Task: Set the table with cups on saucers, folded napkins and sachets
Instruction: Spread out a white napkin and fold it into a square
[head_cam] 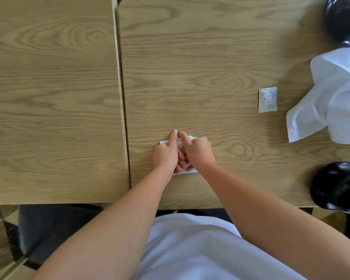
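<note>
Head view: left hand [166,153] and right hand [198,151], fingers [173,138] extended, pressed small folded white paper napkin [187,171] onto wood-grain table [200,67].

This looks like a café or canteen dining area. Two wood-grain laminate tables, the left surface [49,98] and the right surface [200,57], are pushed edge to edge. Glossy black crockery [337,186] sits at the right edge, and a checkered floor [0,229] shows at lower left.
</note>
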The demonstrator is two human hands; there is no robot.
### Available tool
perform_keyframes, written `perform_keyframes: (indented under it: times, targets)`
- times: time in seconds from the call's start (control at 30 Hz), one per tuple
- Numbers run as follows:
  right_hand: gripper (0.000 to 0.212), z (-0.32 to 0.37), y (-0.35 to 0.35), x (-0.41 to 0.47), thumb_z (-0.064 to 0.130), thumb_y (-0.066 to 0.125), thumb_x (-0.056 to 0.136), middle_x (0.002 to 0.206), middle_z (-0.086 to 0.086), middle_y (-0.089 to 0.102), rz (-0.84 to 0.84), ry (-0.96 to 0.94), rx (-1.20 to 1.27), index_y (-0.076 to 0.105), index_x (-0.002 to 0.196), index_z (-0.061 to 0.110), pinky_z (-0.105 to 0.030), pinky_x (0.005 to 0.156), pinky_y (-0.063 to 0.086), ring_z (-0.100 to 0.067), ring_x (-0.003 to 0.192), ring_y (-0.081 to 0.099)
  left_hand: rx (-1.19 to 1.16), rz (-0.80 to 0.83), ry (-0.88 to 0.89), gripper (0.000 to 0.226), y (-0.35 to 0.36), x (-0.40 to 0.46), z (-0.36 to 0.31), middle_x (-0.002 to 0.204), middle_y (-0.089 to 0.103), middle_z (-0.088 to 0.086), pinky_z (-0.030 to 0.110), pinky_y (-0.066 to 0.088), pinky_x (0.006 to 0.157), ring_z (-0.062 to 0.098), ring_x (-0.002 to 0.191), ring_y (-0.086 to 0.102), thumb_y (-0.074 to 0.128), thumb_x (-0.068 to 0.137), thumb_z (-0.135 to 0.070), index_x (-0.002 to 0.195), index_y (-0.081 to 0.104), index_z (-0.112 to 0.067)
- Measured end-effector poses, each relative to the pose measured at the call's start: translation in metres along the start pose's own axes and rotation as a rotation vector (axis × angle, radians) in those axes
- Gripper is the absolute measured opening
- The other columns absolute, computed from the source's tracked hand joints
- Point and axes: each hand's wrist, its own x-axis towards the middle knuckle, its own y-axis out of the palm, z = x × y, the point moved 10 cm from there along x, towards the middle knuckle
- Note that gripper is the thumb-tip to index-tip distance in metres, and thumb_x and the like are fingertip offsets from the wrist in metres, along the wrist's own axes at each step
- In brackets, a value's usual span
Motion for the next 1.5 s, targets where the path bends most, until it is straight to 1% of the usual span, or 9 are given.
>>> perform_keyframes:
  times: [0.2,0.3,0.47,0.57,0.73,0.83,1.07,1.27,1.5]
  targets:
    - [0.067,0.01,0.001,-0.013,0.063,0.054,0.093,0.063,-0.009,0.075,0.131,-0.017,-0.011,0.075,0.076,0.001,-0.027,0.047,0.056,-0.024,0.054,0.074,-0.053,0.03,0.057,0.088,-0.003,-0.012,-0.01,0.051,0.066,0.018,0.024,0.045,0.037,0.028,0.036,0.061,0.032,0.086,-0.079,0.041,0.06,-0.009]
    - [0.055,0.011,-0.001,-0.024,0.051,0.052,0.1,0.063,-0.008,0.075,0.255,-0.024,-0.022,0.072,0.079,0.004,-0.024,0.049,0.057,-0.018,0.052,0.072,-0.038,-0.173,0.223,0.067,-0.039,-0.024,-0.02,0.063,0.071,0.015,0.035,0.055,0.055,0.032,0.057,0.069,0.036,0.091,-0.064,0.058,0.059,-0.01]
    - [0.019,0.005,-0.071,-0.037,0.017,0.054,0.086,0.072,-0.004,0.068,-0.207,-0.204,-0.215,0.065,0.077,0.004,-0.031,0.06,0.046,-0.018,0.062,0.061,0.138,-0.323,0.368,0.01,-0.075,-0.047,-0.009,0.085,0.066,-0.002,0.03,0.042,0.059,0.028,0.085,0.064,0.055,0.089,-0.024,0.091,0.061,-0.015]
    - [0.021,-0.014,-0.07,-0.047,0.018,0.057,0.083,0.092,-0.002,0.065,-0.287,-0.191,-0.247,0.062,0.1,0.006,-0.033,0.066,0.048,-0.022,0.084,0.06,0.249,-0.302,0.374,0.037,-0.066,-0.053,0.003,0.121,0.064,0.004,0.034,0.049,0.086,0.026,0.111,0.061,0.06,0.089,-0.02,0.125,0.058,-0.011]
    - [0.031,-0.031,-0.042,-0.049,0.024,0.068,0.081,0.09,0.004,0.054,-0.192,-0.124,-0.042,0.049,0.103,0.013,-0.028,0.06,0.04,-0.015,0.078,0.054,0.085,-0.137,0.243,0.029,-0.04,-0.045,0.023,0.098,0.062,0.007,0.031,0.044,0.064,0.027,0.088,0.06,0.068,0.082,-0.022,0.101,0.055,-0.005]
    - [0.046,-0.034,-0.033,-0.048,0.035,0.075,0.081,0.096,0.003,0.054,-0.072,-0.054,0.021,0.049,0.11,0.012,-0.026,0.058,0.037,-0.008,0.075,0.051,0.012,0.012,0.179,0.033,-0.025,-0.04,0.026,0.1,0.066,0.005,0.03,0.044,0.063,0.02,0.08,0.06,0.073,0.084,-0.029,0.106,0.062,-0.006]
    - [0.033,-0.051,-0.044,-0.071,0.036,0.075,0.085,0.109,0.003,0.069,0.093,0.094,0.127,0.067,0.112,0.019,-0.031,0.085,0.054,-0.015,0.099,0.065,-0.329,0.418,0.14,0.01,0.002,-0.067,0.021,0.094,0.07,0.01,0.035,0.056,0.071,0.022,0.08,0.066,0.065,0.091,-0.005,0.101,0.064,-0.008]
    - [0.026,-0.089,-0.072,-0.116,0.014,0.068,0.092,0.119,-0.011,0.073,0.14,-0.025,0.445,0.068,0.118,0.009,-0.034,0.093,0.058,-0.023,0.109,0.07,-0.165,0.511,0.232,0.04,0.027,-0.102,0.034,0.111,0.068,0.009,0.033,0.053,0.063,0.021,0.086,0.066,0.07,0.087,-0.003,0.121,0.052,-0.012]
    - [0.034,-0.159,-0.139,-0.132,0.012,0.071,0.09,0.126,-0.015,0.069,0.015,-0.017,0.523,0.065,0.123,0.006,-0.032,0.087,0.057,-0.024,0.106,0.067,0.077,0.552,0.288,0.007,0.087,-0.127,0.052,0.079,0.07,0.008,0.02,0.045,0.046,0.016,0.058,0.064,0.066,0.091,-0.007,0.095,0.062,-0.01]
